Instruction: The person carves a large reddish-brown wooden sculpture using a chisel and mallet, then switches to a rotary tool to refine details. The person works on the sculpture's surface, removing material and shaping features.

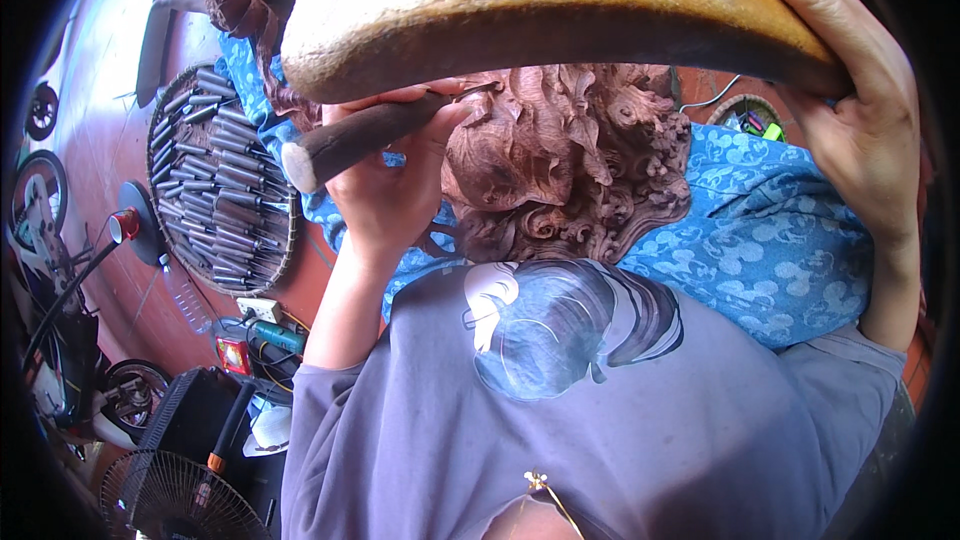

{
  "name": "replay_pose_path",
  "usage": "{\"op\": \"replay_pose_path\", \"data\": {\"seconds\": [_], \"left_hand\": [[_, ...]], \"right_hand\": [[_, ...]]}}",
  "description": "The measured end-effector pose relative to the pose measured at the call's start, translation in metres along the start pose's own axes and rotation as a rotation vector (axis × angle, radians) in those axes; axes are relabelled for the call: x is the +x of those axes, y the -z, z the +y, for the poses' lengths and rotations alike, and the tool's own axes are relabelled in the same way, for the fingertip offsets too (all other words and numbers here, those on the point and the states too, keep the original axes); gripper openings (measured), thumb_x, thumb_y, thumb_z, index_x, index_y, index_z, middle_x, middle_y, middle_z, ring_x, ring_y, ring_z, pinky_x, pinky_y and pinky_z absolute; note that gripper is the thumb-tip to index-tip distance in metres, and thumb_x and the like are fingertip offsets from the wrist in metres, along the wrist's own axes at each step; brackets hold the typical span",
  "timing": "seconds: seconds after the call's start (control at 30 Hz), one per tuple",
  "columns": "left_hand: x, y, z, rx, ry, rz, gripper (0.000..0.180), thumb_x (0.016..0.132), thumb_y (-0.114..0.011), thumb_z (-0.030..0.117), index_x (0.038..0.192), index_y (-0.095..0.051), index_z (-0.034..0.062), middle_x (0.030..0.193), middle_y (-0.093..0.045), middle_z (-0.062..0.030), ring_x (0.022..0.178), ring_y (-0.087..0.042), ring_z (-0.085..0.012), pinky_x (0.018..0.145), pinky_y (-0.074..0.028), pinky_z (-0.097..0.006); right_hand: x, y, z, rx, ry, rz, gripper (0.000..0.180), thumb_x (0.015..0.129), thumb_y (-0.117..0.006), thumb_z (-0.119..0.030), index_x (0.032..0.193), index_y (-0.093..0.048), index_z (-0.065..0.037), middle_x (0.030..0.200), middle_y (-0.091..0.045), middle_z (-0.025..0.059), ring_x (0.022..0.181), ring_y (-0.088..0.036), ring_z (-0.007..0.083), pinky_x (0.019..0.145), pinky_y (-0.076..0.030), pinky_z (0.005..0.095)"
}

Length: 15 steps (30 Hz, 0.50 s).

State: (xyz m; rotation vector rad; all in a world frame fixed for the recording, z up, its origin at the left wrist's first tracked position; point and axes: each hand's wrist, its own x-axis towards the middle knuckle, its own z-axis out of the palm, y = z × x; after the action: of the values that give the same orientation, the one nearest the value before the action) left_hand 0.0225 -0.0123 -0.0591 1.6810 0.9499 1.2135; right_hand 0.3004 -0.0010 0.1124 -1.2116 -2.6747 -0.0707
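Left hand (390, 175): you grip a chisel (370, 135), fingers wrapped round its dark handle. The pale butt end points down and to the left; the thin blade points right, its tip at the upper left part of the wood carving (540, 155). Whether the tip touches the wood, cannot tell.

Right hand (855, 60): you grasp a thick, curved, yellow-brown wooden mallet (560, 0) by its right end, fingers over the top, thumb underneath. It spans the upper view, close to the camera, and hides part of the carving and of your left fingers.

The reddish-brown carving, cut in deep folds and scrolls, lies in front of you, between your forearms. Blue patterned cloth (770, 225) lies to both sides of it. Your grey-purple shirt (620, 430) fills the lower middle.

Farther out, left: a round woven tray (240, 291) holds many dark-handled tools (235, 180) on the red tiled floor (318, 265). Lower left: a wire-caged fan (180, 495). Right, beyond the cloth: a small basket (735, 103) with a bright green item inside, partly hidden.
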Motion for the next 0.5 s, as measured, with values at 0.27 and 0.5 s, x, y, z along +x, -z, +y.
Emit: {"op": "replay_pose_path", "data": {"seconds": [0.27,0.5], "left_hand": [[-0.002,-0.012,0.011,0.476,-0.163,0.041,0.030,0.081,-0.071,-0.003,0.106,-0.054,-0.0021,0.096,-0.065,-0.0160,0.089,-0.067,-0.0228,0.076,-0.054,-0.030],[0.020,-0.013,0.027,0.715,-0.203,-0.022,0.018,0.080,-0.071,0.006,0.096,-0.067,0.0002,0.089,-0.069,-0.0131,0.081,-0.067,-0.0264,0.075,-0.050,-0.038]], "right_hand": [[0.005,-0.006,-0.004,-0.043,0.047,0.123,0.046,0.071,-0.068,-0.012,0.117,-0.068,-0.014,0.067,-0.057,0.0011,0.054,-0.052,0.0093,0.047,-0.040,0.0226],[0.014,0.027,-0.018,0.062,-0.091,-0.019,0.067,0.060,-0.064,0.008,0.125,-0.061,-0.005,0.103,-0.066,0.0136,0.089,-0.064,0.0226,0.078,-0.050,0.0292]]}}
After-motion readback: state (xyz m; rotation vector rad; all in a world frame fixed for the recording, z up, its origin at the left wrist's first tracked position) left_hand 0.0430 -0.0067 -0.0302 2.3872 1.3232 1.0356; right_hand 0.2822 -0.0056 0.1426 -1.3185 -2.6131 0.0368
